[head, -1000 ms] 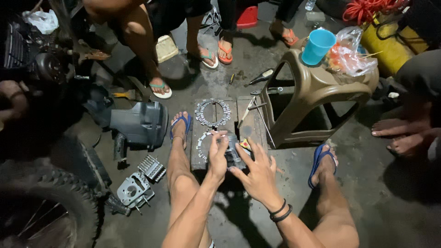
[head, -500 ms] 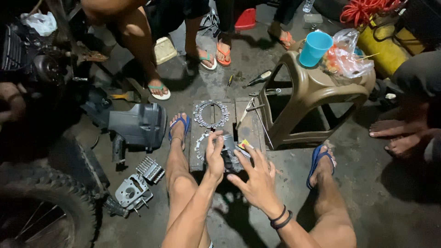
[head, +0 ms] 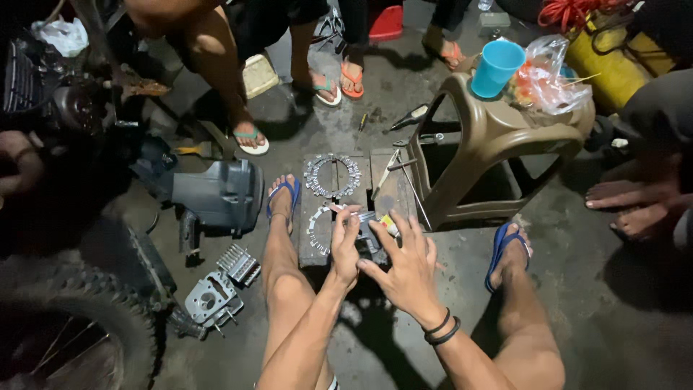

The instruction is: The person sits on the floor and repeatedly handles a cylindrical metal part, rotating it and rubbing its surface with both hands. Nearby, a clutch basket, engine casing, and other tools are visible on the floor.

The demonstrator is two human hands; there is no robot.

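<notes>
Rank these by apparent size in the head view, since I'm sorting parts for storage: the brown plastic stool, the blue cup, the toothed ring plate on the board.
1. brown plastic stool, clearly largest.
2. toothed ring plate.
3. blue cup, though close to the ring, so unsure.

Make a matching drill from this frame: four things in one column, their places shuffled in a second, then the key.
Things
1. light blue plastic cup
2. toothed silver metal ring plate
3. grey finned metal cylinder head
4. black wristbands

Places
A. on the concrete floor beside the knobbly tyre
B. on the right hand wrist
C. on top of the tan plastic stool
D. on the wooden boards, just beyond the left hand

Pairs: 1-C, 2-D, 3-A, 4-B
</notes>
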